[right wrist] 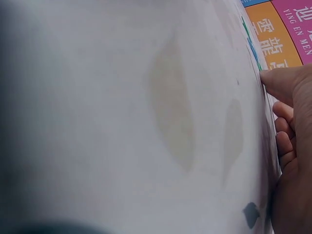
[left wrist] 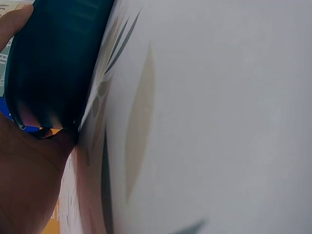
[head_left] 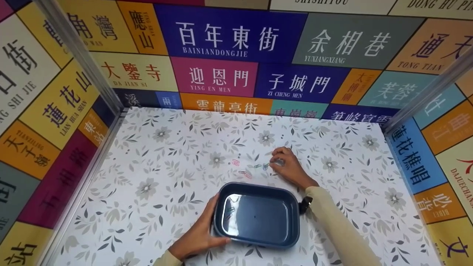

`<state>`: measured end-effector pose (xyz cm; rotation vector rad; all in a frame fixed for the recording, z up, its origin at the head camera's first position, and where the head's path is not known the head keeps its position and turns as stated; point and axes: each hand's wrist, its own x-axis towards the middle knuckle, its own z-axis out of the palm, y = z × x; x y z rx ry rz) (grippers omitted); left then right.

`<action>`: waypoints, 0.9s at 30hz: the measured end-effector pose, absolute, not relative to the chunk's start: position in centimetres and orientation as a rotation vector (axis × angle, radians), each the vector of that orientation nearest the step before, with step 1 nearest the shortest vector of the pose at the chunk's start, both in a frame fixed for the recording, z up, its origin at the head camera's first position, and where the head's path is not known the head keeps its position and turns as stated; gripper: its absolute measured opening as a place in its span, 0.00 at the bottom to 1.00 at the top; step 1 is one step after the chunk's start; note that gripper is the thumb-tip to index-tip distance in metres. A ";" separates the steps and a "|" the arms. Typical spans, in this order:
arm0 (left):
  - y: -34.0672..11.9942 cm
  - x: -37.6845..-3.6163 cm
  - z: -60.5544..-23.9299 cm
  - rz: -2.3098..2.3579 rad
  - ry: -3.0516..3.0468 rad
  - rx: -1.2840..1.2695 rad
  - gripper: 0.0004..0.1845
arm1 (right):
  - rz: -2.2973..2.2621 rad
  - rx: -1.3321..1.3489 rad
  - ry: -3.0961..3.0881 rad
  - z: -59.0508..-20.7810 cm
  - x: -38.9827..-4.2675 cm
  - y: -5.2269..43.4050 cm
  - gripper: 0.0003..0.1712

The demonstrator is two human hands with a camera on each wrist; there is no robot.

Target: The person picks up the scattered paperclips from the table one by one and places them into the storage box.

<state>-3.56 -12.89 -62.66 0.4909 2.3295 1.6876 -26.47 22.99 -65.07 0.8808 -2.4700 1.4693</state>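
Note:
A dark blue rectangular plastic box (head_left: pixel 258 242) stands on the table at the front. My left hand (head_left: pixel 201 232) grips its left side, the thumb at the front corner and the fingers along the wall; the left wrist view shows the hand (left wrist: pixel 29 170) against the box (left wrist: pixel 56 63). Inside lie a few small paper clips (head_left: pixel 230 210) at the left. Behind the box, my right hand (head_left: pixel 290 168) pinches at a blue paper clip (head_left: pixel 265 167) with thumb and forefinger. A green paper clip (head_left: pixel 258 166) lies beside it. Pink paper clips (head_left: pixel 235 162) and a reddish one (head_left: pixel 248 176) lie further left.
The table (head_left: pixel 177 147) has a white cover with grey flowers and leaves. Panels with coloured sign prints (head_left: pixel 229 33) close it in at the back and both sides. A dark wrist device (head_left: pixel 306 204) on the right wrist is close to the box's right rim.

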 end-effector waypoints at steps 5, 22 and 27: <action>-12.9 -3.5 -62.6 1.678 2.329 0.494 0.77 | 1.568 0.835 -2.446 -65.4 -26.3 23.0 0.07; -12.9 -3.5 -62.4 1.684 2.307 0.447 0.76 | 1.543 0.862 -2.581 -64.7 -25.8 22.9 0.04; -12.8 -3.5 -62.5 1.692 2.307 0.452 0.77 | 1.525 0.844 -2.588 -65.1 -25.8 22.7 0.06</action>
